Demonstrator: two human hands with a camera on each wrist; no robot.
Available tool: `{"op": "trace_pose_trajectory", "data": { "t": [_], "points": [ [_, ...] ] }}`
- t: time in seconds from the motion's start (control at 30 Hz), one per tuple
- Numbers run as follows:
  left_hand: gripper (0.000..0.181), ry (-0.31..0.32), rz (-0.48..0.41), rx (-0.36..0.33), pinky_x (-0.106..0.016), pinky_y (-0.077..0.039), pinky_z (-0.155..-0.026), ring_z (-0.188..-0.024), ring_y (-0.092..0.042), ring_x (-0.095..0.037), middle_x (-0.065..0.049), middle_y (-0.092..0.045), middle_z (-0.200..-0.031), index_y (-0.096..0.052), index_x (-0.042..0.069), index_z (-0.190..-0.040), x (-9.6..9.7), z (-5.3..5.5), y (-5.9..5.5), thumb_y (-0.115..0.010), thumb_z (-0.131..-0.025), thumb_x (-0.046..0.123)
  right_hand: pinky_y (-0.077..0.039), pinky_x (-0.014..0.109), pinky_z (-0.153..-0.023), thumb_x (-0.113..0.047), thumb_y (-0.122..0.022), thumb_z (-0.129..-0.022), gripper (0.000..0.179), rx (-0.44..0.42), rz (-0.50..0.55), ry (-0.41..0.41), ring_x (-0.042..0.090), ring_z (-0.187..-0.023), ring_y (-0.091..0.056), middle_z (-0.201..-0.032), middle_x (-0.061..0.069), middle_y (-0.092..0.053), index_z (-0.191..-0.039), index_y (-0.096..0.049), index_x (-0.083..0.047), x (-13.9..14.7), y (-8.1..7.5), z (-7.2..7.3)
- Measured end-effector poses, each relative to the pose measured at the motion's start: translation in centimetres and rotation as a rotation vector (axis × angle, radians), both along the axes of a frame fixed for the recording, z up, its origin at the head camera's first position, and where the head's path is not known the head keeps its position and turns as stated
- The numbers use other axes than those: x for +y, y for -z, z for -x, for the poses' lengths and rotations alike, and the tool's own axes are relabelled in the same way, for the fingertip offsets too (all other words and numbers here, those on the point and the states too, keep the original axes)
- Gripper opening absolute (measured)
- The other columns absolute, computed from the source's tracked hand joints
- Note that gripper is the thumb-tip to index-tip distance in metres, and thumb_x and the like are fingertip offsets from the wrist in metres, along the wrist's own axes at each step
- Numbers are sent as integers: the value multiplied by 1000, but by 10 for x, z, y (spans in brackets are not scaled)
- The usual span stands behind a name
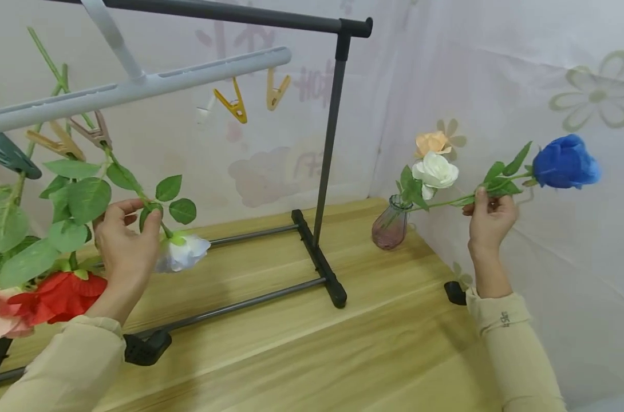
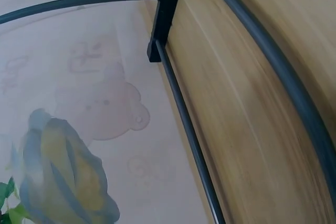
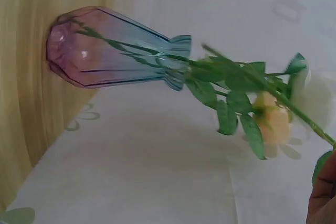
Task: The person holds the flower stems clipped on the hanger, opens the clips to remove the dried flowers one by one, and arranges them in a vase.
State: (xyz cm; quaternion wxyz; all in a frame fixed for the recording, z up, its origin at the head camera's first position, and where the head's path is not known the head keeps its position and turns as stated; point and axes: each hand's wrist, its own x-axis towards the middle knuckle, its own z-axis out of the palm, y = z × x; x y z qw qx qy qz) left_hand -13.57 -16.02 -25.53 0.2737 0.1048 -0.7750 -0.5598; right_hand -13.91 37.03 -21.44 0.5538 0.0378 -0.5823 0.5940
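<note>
My right hand (image 1: 489, 220) pinches the leafy stem of a blue rose (image 1: 567, 162), bloom pointing right. In the right wrist view its stem's cut end lies just outside the mouth of a pink-to-blue glass vase (image 3: 115, 51). That vase holds a white rose (image 1: 435, 170) and a peach rose (image 1: 432, 142). At the left, my left hand (image 1: 129, 240) has thumb and fingers around the stem of a pale bluish-white rose (image 1: 184, 252). This rose hangs bloom down from a beige-pink clothespin (image 1: 94, 130). The left wrist view shows its bloom (image 2: 68, 171) but not the hand.
A white hanger bar (image 1: 219, 68) hangs from a dark metal rack (image 1: 328, 149) on the wooden table (image 1: 394, 337). Red (image 1: 59, 294) and pink roses (image 1: 3, 315) hang beside my left forearm. Yellow clothespins (image 1: 233, 103) dangle at the bar's right. Black brackets (image 1: 147, 347) sit near the front.
</note>
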Motion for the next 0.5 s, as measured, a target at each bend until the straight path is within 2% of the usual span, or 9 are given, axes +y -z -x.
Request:
{"op": "trace_pose_trajectory", "data": {
  "t": [0.07, 0.13, 0.23, 0.33, 0.43, 0.5],
  "points": [
    [14, 3, -16, 32, -14, -35, -76, -84, -45, 9, 25, -45, -93, -57, 22, -106, -2, -2, 1, -56, -92, 22, -46, 16, -47, -4, -60, -90, 6, -18, -23, 12, 7, -45, -55, -65, 2, -54, -87, -63, -8, -2, 2, 10],
    [13, 17, -28, 67, -9, -39, -66, -77, -51, 12, 25, -51, -90, -55, 26, -103, -2, -5, 2, -56, -92, 18, -47, 16, -49, -4, -60, -91, 6, -34, -36, 29, 6, -46, -56, -65, 1, -55, -89, -62, -9, -5, 4, 23],
    [16, 48, -29, 94, -6, -41, -61, -69, -55, 12, 23, -53, -85, -56, 23, -107, 0, -9, 6, -57, -93, 14, -48, 15, -49, -4, -60, -90, 7, -79, -73, 51, 4, -47, -55, -65, 0, -54, -89, -62, -11, -7, 7, 41],
    [18, 39, -36, 104, -6, -43, -57, -64, -58, 11, 20, -55, -84, -57, 18, -110, -7, -21, 8, -57, -93, 12, -47, 15, -49, -5, -60, -90, 6, -138, -133, 27, 3, -47, -54, -66, -3, -53, -91, -63, -10, -20, 9, 72],
    [19, 25, -43, 119, -7, -44, -56, -62, -59, 11, 19, -56, -85, -57, 18, -111, -13, -32, 10, -57, -93, 11, -47, 14, -50, -8, -60, -91, 8, -252, -221, 9, 1, -47, -53, -66, -4, -52, -98, -62, -4, -37, 8, 92],
    [19, 7, -22, 128, -6, -43, -56, -63, -59, 12, 21, -56, -85, -57, 17, -111, -16, -39, 10, -57, -93, 11, -47, 13, -49, -10, -60, -91, 12, -345, -280, 7, -1, -46, -52, -65, -6, -52, -96, -60, 1, -45, 9, 105]
  ]
}}
